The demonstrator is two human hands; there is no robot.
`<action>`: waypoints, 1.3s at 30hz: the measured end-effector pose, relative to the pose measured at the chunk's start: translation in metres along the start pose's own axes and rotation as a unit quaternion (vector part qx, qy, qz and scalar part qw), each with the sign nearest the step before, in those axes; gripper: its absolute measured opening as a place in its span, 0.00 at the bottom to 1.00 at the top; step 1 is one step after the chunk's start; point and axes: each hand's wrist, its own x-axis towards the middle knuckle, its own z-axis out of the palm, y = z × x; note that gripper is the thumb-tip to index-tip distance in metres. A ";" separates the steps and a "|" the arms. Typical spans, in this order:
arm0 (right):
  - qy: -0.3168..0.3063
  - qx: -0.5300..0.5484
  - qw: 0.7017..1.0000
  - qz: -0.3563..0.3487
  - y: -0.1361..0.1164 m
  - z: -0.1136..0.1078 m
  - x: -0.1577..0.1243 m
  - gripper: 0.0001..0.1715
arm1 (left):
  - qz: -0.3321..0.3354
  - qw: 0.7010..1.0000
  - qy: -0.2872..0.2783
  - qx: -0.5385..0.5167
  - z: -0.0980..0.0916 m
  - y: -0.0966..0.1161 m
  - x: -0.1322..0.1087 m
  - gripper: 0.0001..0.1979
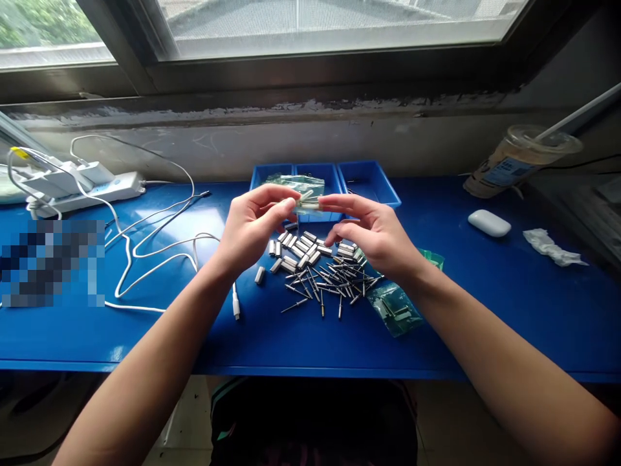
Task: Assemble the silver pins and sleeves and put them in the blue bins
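Observation:
My left hand (259, 220) pinches a small clear plastic bag (310, 193) between thumb and fingers; pale, rod-like pieces show in it. From the other side, my right hand (381, 233) reaches over with its fingers stretched out, the fingertips touching the bag's right end and the thumb held apart below. Beneath both hands, several short metal hex standoffs (303, 249) lie loose on the blue table (310, 349). Nearer to me is a heap of thin pop rivets (339, 278). Another small greenish bag (395, 309) with metal pieces inside lies under my right wrist.
Blue compartment trays (371, 184) stand at the back, partly behind the held bag. At left are a power strip (97, 194) and loose white cables (129, 259). To the right are a drink cup (517, 162), a white earbud case (489, 222) and a crumpled tissue (555, 247).

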 end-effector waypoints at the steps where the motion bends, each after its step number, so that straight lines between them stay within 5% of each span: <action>1: 0.008 -0.009 1.000 -0.001 -0.002 -0.001 0.000 0.26 | 0.019 0.999 0.033 0.019 -0.003 -0.001 0.001 0.14; 5: 0.018 -0.146 0.989 0.016 -0.006 -0.006 -0.001 0.18 | 0.083 0.975 0.135 0.156 -0.022 -0.005 0.010 0.19; 8: -0.008 -0.283 0.959 0.007 -0.003 -0.006 -0.001 0.15 | 0.055 0.946 0.107 0.302 -0.031 -0.012 0.016 0.28; 12: -0.042 -0.379 0.924 -0.019 0.004 -0.004 -0.001 0.14 | -0.005 0.887 0.126 0.444 -0.034 -0.020 0.017 0.24; 16: -0.080 -0.425 0.901 -0.030 0.010 -0.004 0.000 0.14 | 0.002 0.906 0.160 0.393 -0.036 -0.024 0.015 0.17; 21: -0.112 -0.482 0.867 -0.057 0.020 -0.003 0.001 0.17 | 0.094 0.902 0.145 0.395 -0.032 -0.027 0.011 0.10; 33: -0.088 -0.482 0.871 -0.043 0.016 -0.013 0.004 0.18 | 0.034 0.895 0.002 0.445 -0.029 -0.053 0.019 0.27; 39: -0.091 -0.490 0.867 -0.007 0.017 -0.015 0.004 0.17 | 0.085 0.896 0.044 0.433 -0.021 -0.045 0.012 0.23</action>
